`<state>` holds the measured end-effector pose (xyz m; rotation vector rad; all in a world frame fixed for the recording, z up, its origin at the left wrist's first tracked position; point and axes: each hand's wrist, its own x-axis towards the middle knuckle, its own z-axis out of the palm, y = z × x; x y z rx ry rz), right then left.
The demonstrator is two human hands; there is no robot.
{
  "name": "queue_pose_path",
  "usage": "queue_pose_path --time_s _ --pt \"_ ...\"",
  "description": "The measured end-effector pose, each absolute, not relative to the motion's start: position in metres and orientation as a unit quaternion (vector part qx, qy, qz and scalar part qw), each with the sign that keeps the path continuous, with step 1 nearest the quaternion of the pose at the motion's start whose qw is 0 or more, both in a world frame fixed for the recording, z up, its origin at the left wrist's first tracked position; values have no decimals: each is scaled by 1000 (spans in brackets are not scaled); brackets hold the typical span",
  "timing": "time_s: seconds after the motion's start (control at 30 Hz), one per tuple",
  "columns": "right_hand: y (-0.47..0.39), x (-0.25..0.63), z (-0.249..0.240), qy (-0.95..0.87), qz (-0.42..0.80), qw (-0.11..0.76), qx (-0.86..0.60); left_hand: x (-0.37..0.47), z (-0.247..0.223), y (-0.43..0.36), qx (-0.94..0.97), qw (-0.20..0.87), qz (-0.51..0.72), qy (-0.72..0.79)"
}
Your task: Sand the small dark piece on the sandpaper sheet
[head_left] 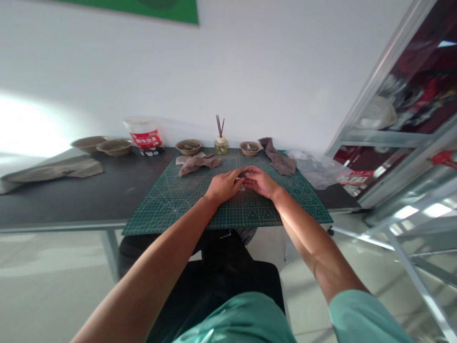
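Note:
Both hands meet over the middle of a green cutting mat (171, 200). My left hand (224, 185) has its fingers closed around one side of a small dark piece (242, 175). From the other side my right hand (260, 182) pinches the same piece, its fingers curled. Something small and whitish (242, 188) shows just beneath the fingertips. Behind the hands, a bowl (189, 147) and a second bowl (250, 148) hold small pieces. A brown cloth (199, 164) lies to the left of the hands, and a dark cloth (280, 159) to the right.
Between the two bowls stands a reed diffuser (221, 145). Further left are a white and red tub (144, 136), two more bowls (116, 147) and a long grey cloth (53, 172). A clear plastic bag (317, 169) lies at the right, near a metal-framed cabinet (382, 138).

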<state>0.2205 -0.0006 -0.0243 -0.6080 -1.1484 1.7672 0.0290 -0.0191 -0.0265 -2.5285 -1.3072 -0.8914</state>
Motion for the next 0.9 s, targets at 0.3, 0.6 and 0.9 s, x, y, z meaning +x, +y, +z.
queue_pose_path --time_s 0.3,0.6,0.9 --pt "-3 222 -25 -477 714 452 -243 28 -27 -19 -850 74 -301 -427" --pt "-1 222 -27 -478 717 446 -240 26 -27 -20 -859 62 -297 -412" --pt "3 222 -34 -478 720 440 -244 22 -26 -19 -871 52 -290 -393"
